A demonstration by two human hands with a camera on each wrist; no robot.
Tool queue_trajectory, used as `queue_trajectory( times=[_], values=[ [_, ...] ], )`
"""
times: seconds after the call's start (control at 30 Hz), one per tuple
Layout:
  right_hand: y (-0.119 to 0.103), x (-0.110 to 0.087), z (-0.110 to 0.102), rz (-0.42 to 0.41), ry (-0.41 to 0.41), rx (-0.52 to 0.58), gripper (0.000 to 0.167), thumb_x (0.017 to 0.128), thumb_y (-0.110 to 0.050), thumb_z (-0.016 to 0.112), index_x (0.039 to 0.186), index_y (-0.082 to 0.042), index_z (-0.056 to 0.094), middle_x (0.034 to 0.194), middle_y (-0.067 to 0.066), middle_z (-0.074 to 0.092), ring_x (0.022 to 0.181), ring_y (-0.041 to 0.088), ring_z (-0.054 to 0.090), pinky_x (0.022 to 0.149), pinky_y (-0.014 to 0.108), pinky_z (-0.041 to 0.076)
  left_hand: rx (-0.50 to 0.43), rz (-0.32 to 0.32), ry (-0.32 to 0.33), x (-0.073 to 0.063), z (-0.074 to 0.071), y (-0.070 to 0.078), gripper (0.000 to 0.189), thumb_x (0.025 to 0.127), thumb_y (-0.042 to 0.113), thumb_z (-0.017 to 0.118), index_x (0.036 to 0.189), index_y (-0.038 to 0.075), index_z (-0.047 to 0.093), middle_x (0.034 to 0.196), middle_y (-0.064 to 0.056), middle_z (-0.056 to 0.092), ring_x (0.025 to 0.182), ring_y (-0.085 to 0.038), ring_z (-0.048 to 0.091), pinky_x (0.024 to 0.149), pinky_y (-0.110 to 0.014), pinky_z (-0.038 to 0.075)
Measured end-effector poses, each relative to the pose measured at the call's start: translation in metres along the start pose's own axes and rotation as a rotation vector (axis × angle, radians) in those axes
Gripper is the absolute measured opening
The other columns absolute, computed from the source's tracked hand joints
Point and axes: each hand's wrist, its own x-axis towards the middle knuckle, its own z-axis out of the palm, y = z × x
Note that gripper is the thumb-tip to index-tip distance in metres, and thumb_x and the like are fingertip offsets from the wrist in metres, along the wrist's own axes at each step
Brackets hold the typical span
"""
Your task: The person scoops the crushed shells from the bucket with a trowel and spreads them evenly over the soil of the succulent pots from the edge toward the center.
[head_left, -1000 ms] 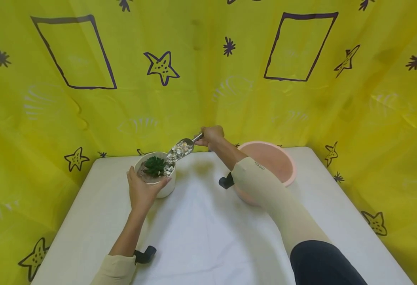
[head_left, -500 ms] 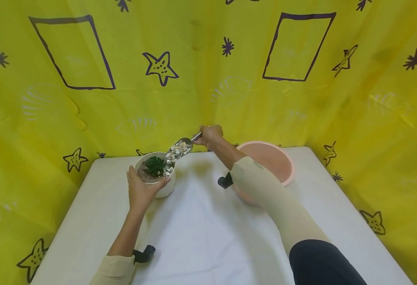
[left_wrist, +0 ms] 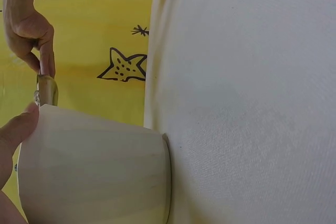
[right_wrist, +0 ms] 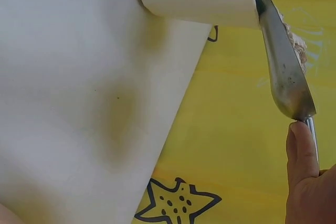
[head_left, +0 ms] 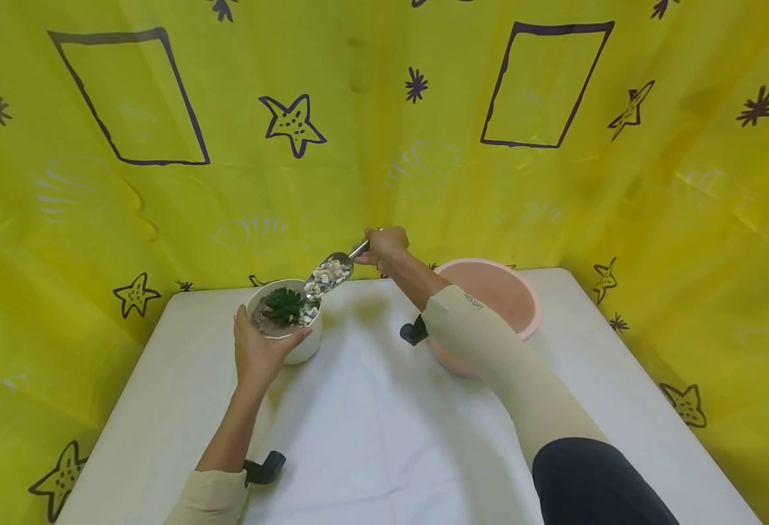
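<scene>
A white plant pot (head_left: 306, 349) with a green succulent (head_left: 283, 305) stands at the table's back left. My left hand (head_left: 257, 354) grips it at the rim, thumb on the near side and fingers on the left. My right hand (head_left: 387, 246) holds a metal scoop (right_wrist: 286, 80) by its handle. White and tan pebbles (head_left: 328, 274) heap in the scoop, which tilts down with its lip over the pot's right rim. Some white stones (head_left: 308, 315) lie inside the pot, right of the succulent. In the left wrist view the pot's wall hides its contents.
A pink tub (head_left: 529, 321) stands on the right of the table, partly behind my right forearm; its contents are not visible. A white cloth (head_left: 365, 437) covers the table. Behind its back edge hangs a yellow curtain (head_left: 358, 182) with star drawings.
The scoop stays over the pot's right rim, with its back end raised very slightly. Both hands keep their hold, and the whole scene has shifted a little left in view.
</scene>
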Motion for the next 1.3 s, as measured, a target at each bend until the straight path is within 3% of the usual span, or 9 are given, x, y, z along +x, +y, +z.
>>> queue_trajectory(
  times=[0.43,0.67,1.07,1.3],
  values=[
    [0.0002,0.0008,0.0011,-0.016,0.004,-0.005,0.037,0.110,-0.018,0.058,0.130,0.013,0.056,0.114,0.029,0.072,0.097,0.037,0.076,0.077,0.034,0.063,-0.002,0.002,-0.014,0.0000,-0.0008,0.0014,0.132,0.079,0.034,0.094,0.165,-0.005,0.002,0.167,-0.033,0.013,0.153,-0.052,0.020,0.121,-0.065,0.026],
    [0.0013,0.0007,0.0014,-0.022,0.004,-0.015,0.038,0.110,-0.018,0.058,0.131,0.014,0.056,0.112,0.028,0.073,0.097,0.036,0.076,0.076,0.032,0.064,-0.005,-0.006,0.005,-0.0007,0.0008,-0.0006,0.130,0.078,0.035,0.094,0.165,-0.005,0.005,0.166,-0.033,0.018,0.152,-0.051,0.023,0.121,-0.065,0.027],
    [-0.0004,0.0001,0.0009,-0.056,0.029,-0.016,0.034,0.110,-0.015,0.058,0.125,0.015,0.059,0.112,0.030,0.072,0.098,0.037,0.076,0.073,0.031,0.064,-0.022,0.021,-0.067,0.0038,-0.0067,-0.0054,0.128,0.080,0.033,0.093,0.166,-0.003,0.005,0.167,-0.032,0.018,0.153,-0.050,0.022,0.122,-0.065,0.025],
    [0.0012,0.0012,0.0007,-0.057,0.033,-0.007,0.035,0.110,-0.015,0.058,0.127,0.015,0.058,0.113,0.030,0.072,0.100,0.038,0.075,0.073,0.031,0.064,-0.010,0.016,-0.021,-0.0010,-0.0020,-0.0018,0.132,0.079,0.036,0.094,0.165,-0.004,0.003,0.167,-0.030,0.016,0.153,-0.049,0.022,0.121,-0.064,0.028]
  ],
)
